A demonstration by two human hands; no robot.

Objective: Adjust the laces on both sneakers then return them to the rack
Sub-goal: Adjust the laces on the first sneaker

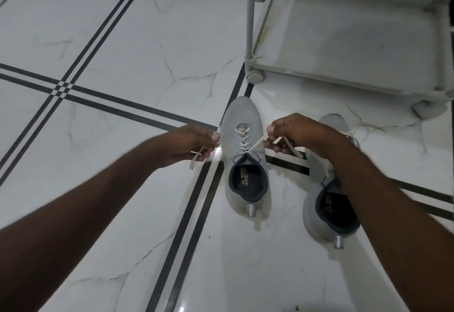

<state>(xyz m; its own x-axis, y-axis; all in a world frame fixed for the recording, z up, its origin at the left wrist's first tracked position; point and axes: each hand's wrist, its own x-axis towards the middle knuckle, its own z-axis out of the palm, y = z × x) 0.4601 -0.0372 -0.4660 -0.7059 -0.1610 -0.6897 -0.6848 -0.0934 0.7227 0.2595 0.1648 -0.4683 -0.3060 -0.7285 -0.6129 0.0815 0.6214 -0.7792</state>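
Note:
Two light grey sneakers with dark linings stand on the floor, toes pointing away. The left sneaker (244, 157) has cream laces (243, 137) crossed at its tongue. My left hand (194, 143) pinches one lace end out to the left, and that end dangles below the fingers. My right hand (297, 132) pinches the other lace end out to the right, pulled taut. The right sneaker (329, 203) sits partly under my right forearm, with its loose lace (361, 128) trailing on the floor.
A pale grey shoe rack (317, 76) on small castors stands at the back right, its bottom shelf bare, with an upright post (251, 12). The floor is white marble tile (118, 41) with dark double stripes.

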